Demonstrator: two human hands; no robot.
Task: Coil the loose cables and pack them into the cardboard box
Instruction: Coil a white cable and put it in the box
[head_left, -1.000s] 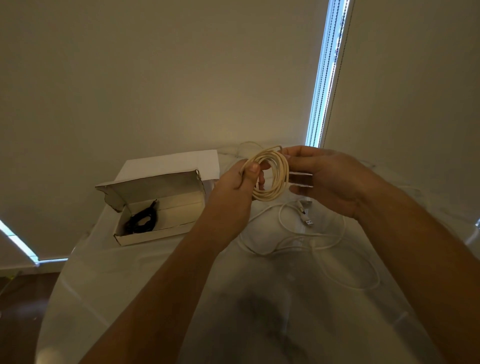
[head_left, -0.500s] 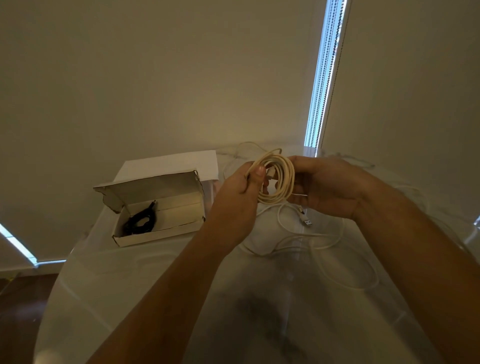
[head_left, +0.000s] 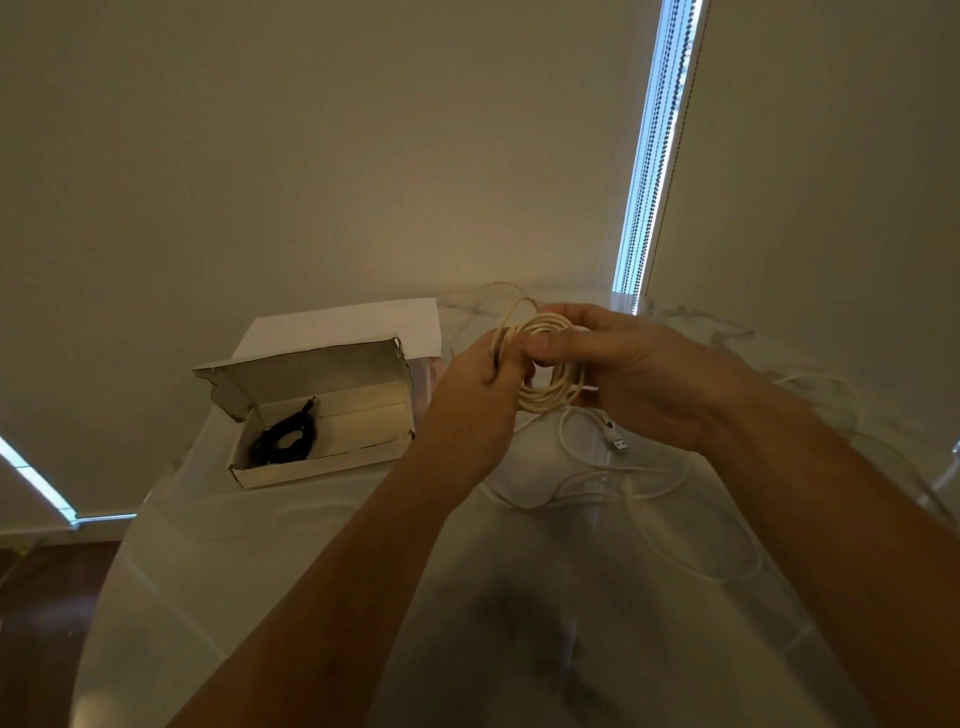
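Cream cable coil (head_left: 551, 385) sits pinched between my left hand (head_left: 475, 402) and right hand (head_left: 636, 371), both closed on it above the glass table (head_left: 249, 561). I see the cardboard box (head_left: 317, 415) open at left, black cable (head_left: 284, 441) inside.

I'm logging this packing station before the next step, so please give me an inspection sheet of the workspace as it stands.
Surface: glossy pale table, reflective.
Job's things: open cardboard box at left, black coiled cable inside; cream cable coil held above the table.
Clutter: nothing seen.
Grippers: left hand and right hand both have a grip on the cream coil.
Cables: loose white cable sprawled on the table, its USB plug below the right hand.
Surroundings: drawn blinds with a bright window gap.
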